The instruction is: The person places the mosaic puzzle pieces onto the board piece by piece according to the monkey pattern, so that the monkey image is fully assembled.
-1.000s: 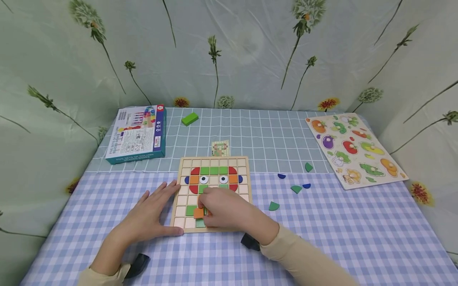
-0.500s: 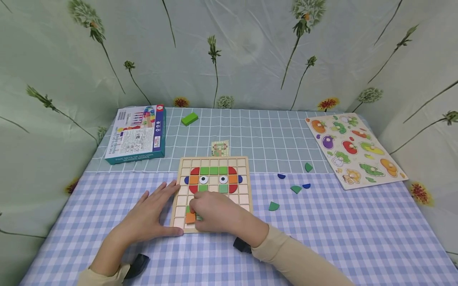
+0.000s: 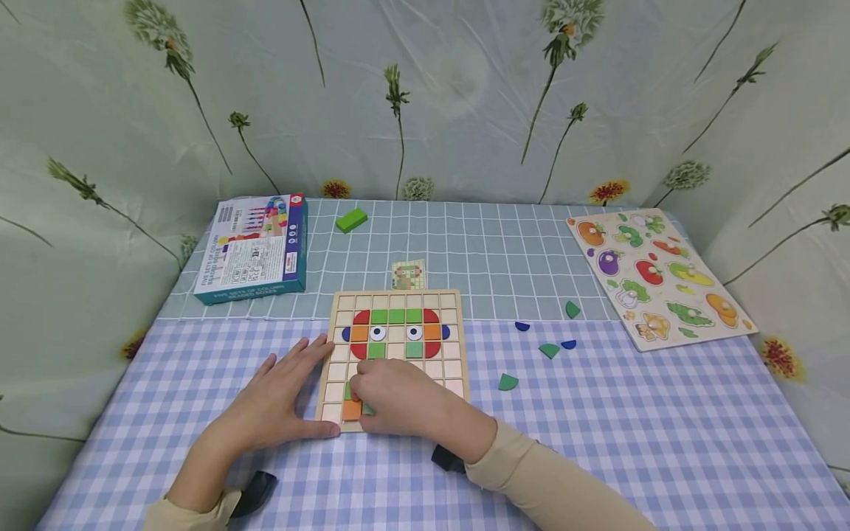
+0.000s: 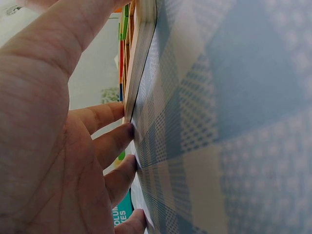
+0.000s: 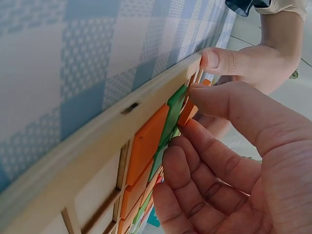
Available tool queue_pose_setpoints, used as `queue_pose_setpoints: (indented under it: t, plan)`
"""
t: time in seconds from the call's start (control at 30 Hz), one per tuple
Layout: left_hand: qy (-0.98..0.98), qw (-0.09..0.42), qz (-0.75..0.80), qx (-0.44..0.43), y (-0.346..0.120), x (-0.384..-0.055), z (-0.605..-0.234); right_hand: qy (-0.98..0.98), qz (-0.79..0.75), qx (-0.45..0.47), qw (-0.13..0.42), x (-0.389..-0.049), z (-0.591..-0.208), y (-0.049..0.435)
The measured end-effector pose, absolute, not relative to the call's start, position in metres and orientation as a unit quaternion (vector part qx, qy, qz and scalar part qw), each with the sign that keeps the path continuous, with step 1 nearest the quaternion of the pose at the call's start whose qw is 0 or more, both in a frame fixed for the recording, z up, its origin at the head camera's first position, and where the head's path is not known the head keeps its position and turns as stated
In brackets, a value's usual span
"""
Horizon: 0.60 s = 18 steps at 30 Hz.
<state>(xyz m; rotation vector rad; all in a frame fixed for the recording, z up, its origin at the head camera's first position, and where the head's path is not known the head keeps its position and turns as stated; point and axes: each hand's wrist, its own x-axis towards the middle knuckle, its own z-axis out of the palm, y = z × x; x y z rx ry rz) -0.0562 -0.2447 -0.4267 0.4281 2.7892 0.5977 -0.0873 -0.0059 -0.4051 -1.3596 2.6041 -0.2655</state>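
A wooden grid board (image 3: pixel 458 295) lies on the table with red, orange, green and blue tiles and two eye tiles forming a face. My left hand (image 3: pixel 282 398) is spread along its left edge, fingertips at the upper side and thumb at the lower left corner. Over the board's lower part, my right hand (image 3: pixel 401 394) pinches an orange square tile (image 3: pixel 352 411) at the bottom row. In the right wrist view the thumb and index finger meet that tile (image 5: pixel 188 112) beside a green tile (image 5: pixel 173 109). The right hand hides the board's lower middle.
A small pattern card (image 3: pixel 408 274) lies behind the board. Loose green quarter-round pieces (image 3: pixel 508 382) and blue half-rounds (image 3: pixel 522 327) lie to the right. Farther off are a vegetable puzzle board (image 3: pixel 660 276), a boxed toy (image 3: pixel 252 247) and a green block (image 3: pixel 351 220).
My right hand has moved left and slightly nearer with the orange tile, which has come down to a bottom-row square left of the green one. The left hand has stayed in place.
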Motion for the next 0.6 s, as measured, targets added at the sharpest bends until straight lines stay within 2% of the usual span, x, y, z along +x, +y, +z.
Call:
queue_pose_setpoints:
  t: [0.37,0.6]
  plan:
    - [0.959,0.128,0.207,0.147,-0.246,-0.057,-0.427,0.879,-0.093,-0.459,0.093,-0.088,-0.406,-0.006]
    - [0.959,0.127,0.208,0.147,-0.246,-0.056,-0.428,0.890,-0.145,-0.410,0.136,-0.093,-0.400,0.013]
